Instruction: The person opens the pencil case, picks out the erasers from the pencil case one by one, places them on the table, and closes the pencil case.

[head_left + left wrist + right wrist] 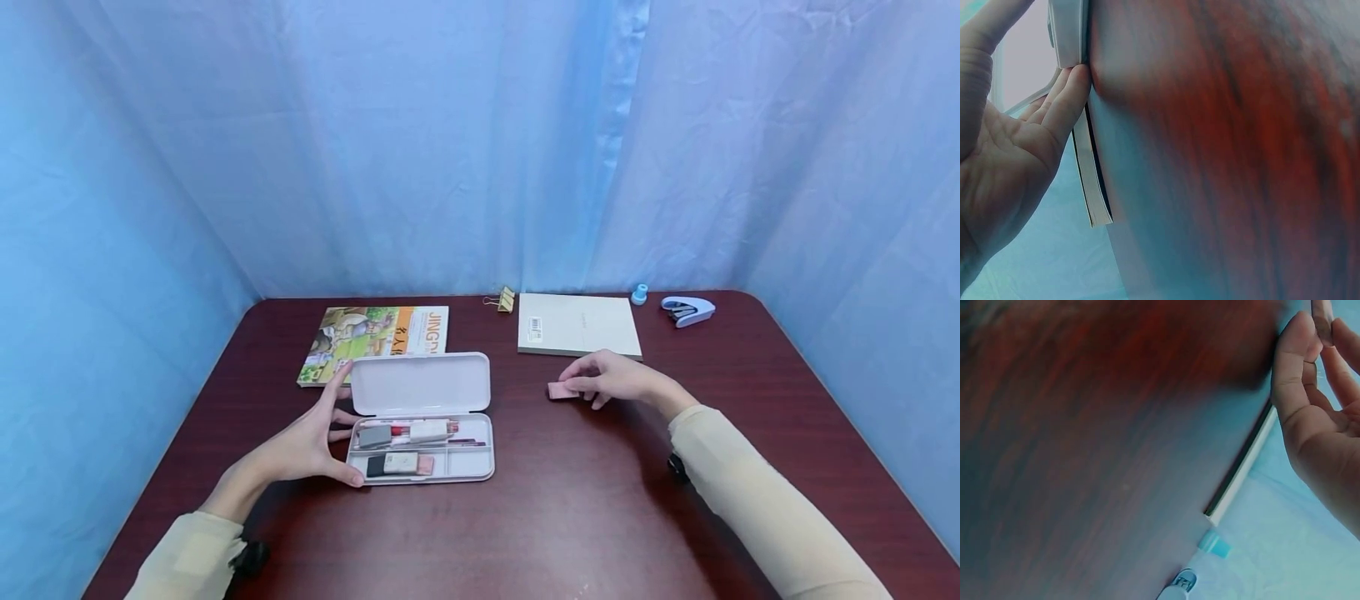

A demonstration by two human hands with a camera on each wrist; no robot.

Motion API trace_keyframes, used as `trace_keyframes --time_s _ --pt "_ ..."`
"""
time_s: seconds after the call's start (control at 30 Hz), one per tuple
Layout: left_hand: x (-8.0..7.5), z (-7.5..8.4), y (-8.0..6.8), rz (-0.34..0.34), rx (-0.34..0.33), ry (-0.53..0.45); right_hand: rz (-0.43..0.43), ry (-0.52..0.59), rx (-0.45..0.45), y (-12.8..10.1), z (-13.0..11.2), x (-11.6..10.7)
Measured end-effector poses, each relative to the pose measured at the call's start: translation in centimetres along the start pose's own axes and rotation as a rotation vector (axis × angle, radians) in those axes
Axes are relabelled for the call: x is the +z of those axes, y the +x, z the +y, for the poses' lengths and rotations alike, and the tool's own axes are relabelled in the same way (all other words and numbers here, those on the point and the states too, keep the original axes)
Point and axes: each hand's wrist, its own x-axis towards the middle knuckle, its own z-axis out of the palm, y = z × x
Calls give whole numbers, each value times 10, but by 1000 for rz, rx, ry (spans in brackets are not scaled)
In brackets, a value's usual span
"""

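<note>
Your right hand (611, 377) is pinching the small pink eraser (561, 391) on the table (570, 500), just in front of the notepad (577, 325); its long axis runs left-right. Your left hand (311, 442) rests open-fingered against the open pencil case (420, 417), which also lies left-right.

We wear a long-sleeved top in pale beige on both arms. Near each cuff, a small black device sits at the wrist. Our left hand (303, 446) and right hand (611, 377) are bare.
</note>
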Motion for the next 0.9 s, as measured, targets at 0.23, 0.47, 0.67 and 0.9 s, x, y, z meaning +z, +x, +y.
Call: trace_keyframes --time_s 0.23,0.47,0.67,0.9 --pt "0 0 2 -2 7 -4 18 4 38 4 5 0" --pt "0 -1 -4 -1 16 -12 51 -40 35 9 2 9" --pt "-1 -1 -5 5 15 3 98 -87 36 10 -6 15" --pt "0 0 -1 -1 16 -4 164 -96 77 8 -8 14"
